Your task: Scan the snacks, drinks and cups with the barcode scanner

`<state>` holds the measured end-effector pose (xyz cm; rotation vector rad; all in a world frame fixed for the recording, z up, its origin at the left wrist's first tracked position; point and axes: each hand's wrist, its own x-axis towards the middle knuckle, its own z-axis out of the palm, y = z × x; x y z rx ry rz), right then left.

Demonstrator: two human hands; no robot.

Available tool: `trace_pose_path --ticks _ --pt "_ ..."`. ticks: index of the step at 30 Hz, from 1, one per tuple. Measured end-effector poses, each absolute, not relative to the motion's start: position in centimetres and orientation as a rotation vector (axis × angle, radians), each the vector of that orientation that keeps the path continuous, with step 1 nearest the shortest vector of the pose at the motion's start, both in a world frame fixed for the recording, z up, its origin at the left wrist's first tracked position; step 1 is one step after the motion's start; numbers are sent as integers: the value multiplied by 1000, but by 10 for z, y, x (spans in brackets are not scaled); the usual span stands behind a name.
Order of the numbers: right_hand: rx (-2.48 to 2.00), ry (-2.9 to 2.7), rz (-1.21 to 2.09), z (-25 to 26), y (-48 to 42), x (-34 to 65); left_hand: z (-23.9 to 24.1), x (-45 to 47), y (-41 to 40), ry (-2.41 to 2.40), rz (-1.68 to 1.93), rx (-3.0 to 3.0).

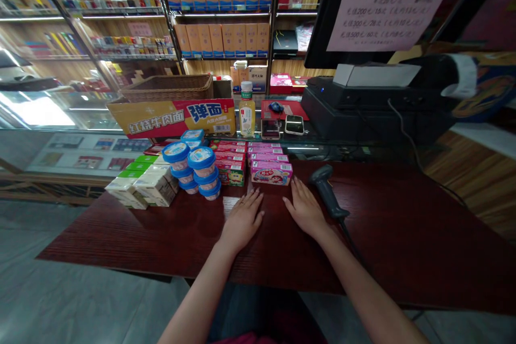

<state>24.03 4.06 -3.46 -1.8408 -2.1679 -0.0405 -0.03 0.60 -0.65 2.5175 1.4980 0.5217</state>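
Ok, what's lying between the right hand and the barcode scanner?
Nothing: the head view shows only bare dark-red table between the right hand and the barcode scanner, which lies just beside it.

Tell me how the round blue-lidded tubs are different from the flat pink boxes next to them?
The round blue-lidded tubs are cup-shaped and piled in stacks, while the flat pink boxes are rectangular and lined up in a row running away from the hands. The tubs have plain blue lids; the front pink box shows a cartoon picture. The tubs sit farther left, the pink boxes just beyond the right hand. Both rest on the dark red wooden counter.
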Motion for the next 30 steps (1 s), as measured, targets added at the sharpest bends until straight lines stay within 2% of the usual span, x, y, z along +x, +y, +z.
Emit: trace_pose_path --ticks 30 --pt "-1787 -2173 -141 -42 35 239 -7 -1 6 1530 466 2548"
